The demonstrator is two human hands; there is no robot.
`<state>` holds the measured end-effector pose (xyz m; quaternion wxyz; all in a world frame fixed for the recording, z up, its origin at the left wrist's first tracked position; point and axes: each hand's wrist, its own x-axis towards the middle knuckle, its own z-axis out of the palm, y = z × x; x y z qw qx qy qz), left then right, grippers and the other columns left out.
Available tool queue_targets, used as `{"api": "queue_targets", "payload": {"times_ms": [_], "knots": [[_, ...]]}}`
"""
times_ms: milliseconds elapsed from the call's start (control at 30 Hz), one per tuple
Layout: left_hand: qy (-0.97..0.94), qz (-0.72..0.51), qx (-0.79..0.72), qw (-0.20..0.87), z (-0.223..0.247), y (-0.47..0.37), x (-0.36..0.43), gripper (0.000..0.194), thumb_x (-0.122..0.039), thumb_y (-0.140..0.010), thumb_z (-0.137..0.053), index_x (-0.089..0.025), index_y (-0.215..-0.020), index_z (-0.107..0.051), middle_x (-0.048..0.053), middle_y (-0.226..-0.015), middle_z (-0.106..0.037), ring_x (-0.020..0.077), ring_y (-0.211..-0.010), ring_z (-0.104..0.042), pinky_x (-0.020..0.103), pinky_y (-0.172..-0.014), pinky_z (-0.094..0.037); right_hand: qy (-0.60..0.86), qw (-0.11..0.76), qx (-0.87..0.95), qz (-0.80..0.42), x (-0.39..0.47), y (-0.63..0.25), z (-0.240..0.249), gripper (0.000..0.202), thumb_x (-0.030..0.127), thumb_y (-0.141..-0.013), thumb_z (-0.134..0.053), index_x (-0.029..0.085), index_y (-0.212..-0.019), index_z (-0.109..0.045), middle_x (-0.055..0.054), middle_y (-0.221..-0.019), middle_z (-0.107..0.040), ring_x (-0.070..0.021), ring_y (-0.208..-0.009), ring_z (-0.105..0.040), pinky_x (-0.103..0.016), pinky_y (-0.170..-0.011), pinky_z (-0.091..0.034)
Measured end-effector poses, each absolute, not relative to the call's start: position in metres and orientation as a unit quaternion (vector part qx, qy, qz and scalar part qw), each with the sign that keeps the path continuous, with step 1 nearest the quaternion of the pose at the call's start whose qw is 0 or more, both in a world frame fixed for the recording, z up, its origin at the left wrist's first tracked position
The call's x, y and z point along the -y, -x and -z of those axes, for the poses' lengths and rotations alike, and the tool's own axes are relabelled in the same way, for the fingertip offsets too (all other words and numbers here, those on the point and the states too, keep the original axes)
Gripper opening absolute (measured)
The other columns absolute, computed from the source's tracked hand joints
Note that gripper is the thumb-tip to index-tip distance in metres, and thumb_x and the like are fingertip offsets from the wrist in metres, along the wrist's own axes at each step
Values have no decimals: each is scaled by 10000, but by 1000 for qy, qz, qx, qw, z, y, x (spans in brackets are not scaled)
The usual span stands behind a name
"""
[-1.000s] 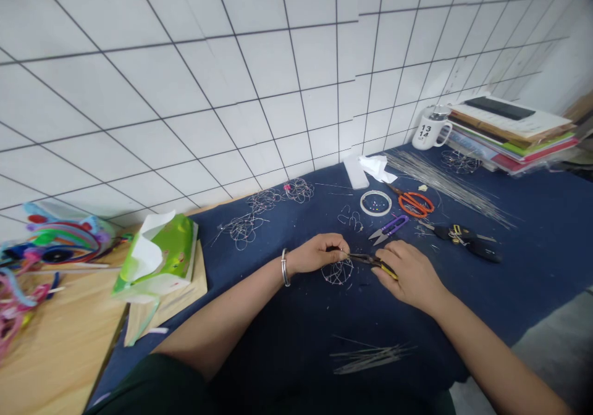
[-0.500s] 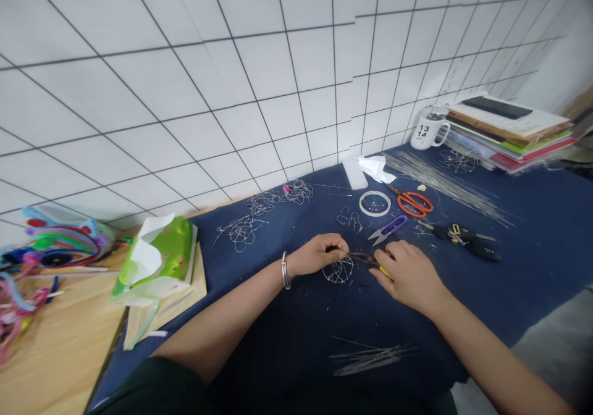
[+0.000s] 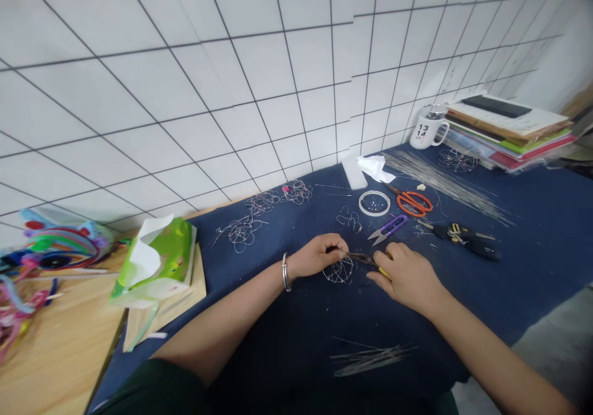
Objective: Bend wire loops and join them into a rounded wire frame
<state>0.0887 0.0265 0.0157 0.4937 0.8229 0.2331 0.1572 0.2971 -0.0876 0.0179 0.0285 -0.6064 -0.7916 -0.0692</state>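
My left hand (image 3: 322,254) pinches a small round wire frame (image 3: 340,271) made of thin looped wire, which hangs below the fingertips. My right hand (image 3: 407,276) is wrapped round the yellow handles of a pair of pliers (image 3: 364,257). The pliers' jaws point left and meet the wire at my left fingertips; the exact grip point is too small to make out. Just beyond my right hand lie purple thread snips (image 3: 388,230). A bundle of short cut wires (image 3: 370,359) lies on the dark blue cloth (image 3: 287,322) nearer to me.
Behind my hands are orange-handled scissors (image 3: 414,204), a white ring dish (image 3: 374,203) of beads, black pliers (image 3: 467,241) and long wires (image 3: 445,183). Looped wire pieces (image 3: 243,233) lie at the back left. A tissue pack (image 3: 176,254), a mug (image 3: 426,129) and stacked books (image 3: 509,134) stand around.
My right thumb has lifted slightly and the fingers have shifted a little on the pliers' handles. My left hand and the wire frame stay almost in place.
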Motion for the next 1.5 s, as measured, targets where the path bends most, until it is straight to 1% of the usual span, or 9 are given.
{"api": "queue_targets", "payload": {"times_ms": [167, 367, 533, 700, 900, 1067, 1333, 1500], "knots": [[-823, -155, -232, 495, -14, -89, -27, 175, -270, -829, -470, -121, -821, -562, 11, -773, -506, 83, -663, -442, 209, -643, -380, 611, 40, 788, 61, 89, -299, -14, 334, 490, -855, -328, 215, -855, -518, -46, -781, -463, -174, -730, -435, -254, -564, -265], [-828, -157, -226, 488, -15, -89, -27, 184, -284, -836, -464, -126, -836, -560, 15, -790, -516, 87, -683, -457, 215, -662, -384, 599, 73, 797, 34, 86, -302, -16, 352, 469, -864, -324, 191, -904, -535, -56, -803, -478, -178, -757, -444, -293, -668, -328], [-825, -149, -228, 496, -14, -89, -27, 199, -302, -842, -457, -129, -842, -556, 18, -800, -518, 85, -678, -457, 216, -659, -390, 588, 106, 802, 0, 85, -305, -17, 348, 449, -864, -340, 177, -951, -539, -67, -842, -496, -191, -793, -450, -325, -721, -341], [-829, -149, -230, 487, -13, -88, -29, 201, -303, -844, -454, -134, -854, -561, 20, -810, -524, 89, -689, -465, 217, -667, -393, 576, 132, 806, -19, 84, -307, -16, 335, 434, -863, -352, 177, -971, -539, -69, -874, -507, -198, -817, -452, -329, -726, -343], [-820, -140, -227, 505, -12, -88, -29, 200, -303, -842, -455, -131, -857, -558, 20, -813, -522, 88, -686, -459, 211, -663, -387, 577, 98, 810, 31, 85, -307, -17, 321, 434, -851, -375, 184, -923, -562, -62, -798, -489, -185, -751, -430, -316, -692, -325], [-814, -138, -232, 514, -11, -89, -28, 194, -297, -837, -461, -128, -839, -555, 6, -770, -496, 77, -650, -425, 199, -633, -370, 583, 63, 807, 72, 86, -304, -19, 311, 449, -841, -381, 197, -881, -558, -59, -764, -471, -179, -718, -404, -302, -654, -306], [-813, -154, -250, 502, -11, -90, -26, 177, -275, -828, -462, -124, -828, -554, 3, -748, -490, 78, -629, -408, 200, -609, -355, 592, 40, 801, 86, 86, -300, -20, 318, 473, -837, -380, 206, -892, -544, -56, -757, -458, -179, -717, -406, -293, -628, -309], [-818, -172, -253, 486, -9, -91, -24, 151, -243, -826, -460, -126, -814, -554, 0, -737, -485, 81, -639, -412, 198, -608, -350, 598, 39, 796, 86, 86, -299, -19, 321, 484, -833, -380, 206, -864, -538, -54, -753, -451, -175, -700, -413, -272, -576, -288]]}}
